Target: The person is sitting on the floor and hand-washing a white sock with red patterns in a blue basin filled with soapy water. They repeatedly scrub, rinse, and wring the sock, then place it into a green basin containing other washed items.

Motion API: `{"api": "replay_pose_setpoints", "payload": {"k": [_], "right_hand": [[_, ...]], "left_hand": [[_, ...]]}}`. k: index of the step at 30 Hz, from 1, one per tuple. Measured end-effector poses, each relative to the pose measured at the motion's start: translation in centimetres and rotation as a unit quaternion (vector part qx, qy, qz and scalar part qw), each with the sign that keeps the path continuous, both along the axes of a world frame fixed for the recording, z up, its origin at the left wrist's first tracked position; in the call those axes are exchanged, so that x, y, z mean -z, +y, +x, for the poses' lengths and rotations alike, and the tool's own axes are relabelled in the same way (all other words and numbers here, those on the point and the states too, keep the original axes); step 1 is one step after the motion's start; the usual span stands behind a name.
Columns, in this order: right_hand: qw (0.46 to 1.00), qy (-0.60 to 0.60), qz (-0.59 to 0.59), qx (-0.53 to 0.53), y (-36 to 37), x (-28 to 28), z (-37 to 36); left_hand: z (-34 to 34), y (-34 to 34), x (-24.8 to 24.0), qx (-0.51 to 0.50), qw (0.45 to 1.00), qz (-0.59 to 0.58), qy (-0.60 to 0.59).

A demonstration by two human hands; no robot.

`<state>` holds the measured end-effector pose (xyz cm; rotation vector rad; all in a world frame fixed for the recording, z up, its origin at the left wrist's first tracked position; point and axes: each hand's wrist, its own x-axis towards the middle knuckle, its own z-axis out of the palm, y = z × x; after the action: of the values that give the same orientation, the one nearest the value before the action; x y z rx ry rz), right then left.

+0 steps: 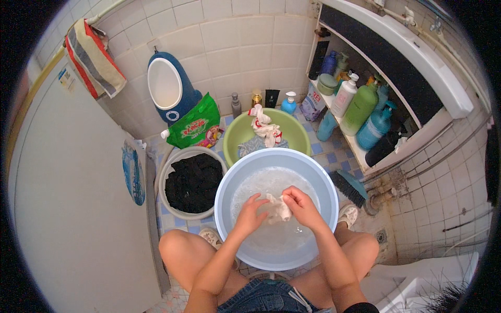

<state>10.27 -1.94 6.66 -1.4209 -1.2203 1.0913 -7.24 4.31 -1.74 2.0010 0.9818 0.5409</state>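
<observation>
A light-blue basin (224, 229) full of cloudy, sudsy water stands between my knees. Over the water, a small wet white cloth (280, 209) hangs from my right hand (303, 209), whose thumb and fingers pinch its upper right edge. Whether the cloth is a sock is unclear. Just left of it is my left hand (250, 215), fingers apart and curved toward the cloth; no firm hold shows. Behind the blue basin, a green basin (300, 130) has white-and-red clothing (266, 128) draped inside it and a grey-blue cloth (254, 146) lower down.
Left of the blue basin, a pale tub (166, 168) contains dark clothes (193, 182). A green detergent pouch (195, 125) leans behind it. To the right lie a scrubbing brush (350, 188) and a shelf of bottles (360, 107). A white door or panel (78, 208) borders the left.
</observation>
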Motion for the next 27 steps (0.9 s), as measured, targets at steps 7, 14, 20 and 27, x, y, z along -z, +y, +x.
{"api": "replay_pose_setpoints", "payload": {"k": [7,14,20,27], "right_hand": [[0.985,0.169,-0.006,-0.024,-0.5,-0.1,0.6],[0.988,0.025,-0.065,0.135,0.5,3.6,2.8],[0.974,-0.2,-0.102,0.014,0.3,5.5,0.8],[0.967,-0.202,0.152,-0.018,-0.4,4.7,-6.8]], "left_hand": [[1.0,-0.2,1.6,0.075,0.995,0.001,-0.061],[0.6,1.1,1.1,-0.046,0.873,-0.365,-0.319],[0.7,1.4,-0.9,-0.12,0.707,-0.519,-0.465],[2.4,-0.2,-0.3,-0.244,0.734,-0.48,-0.414]]}}
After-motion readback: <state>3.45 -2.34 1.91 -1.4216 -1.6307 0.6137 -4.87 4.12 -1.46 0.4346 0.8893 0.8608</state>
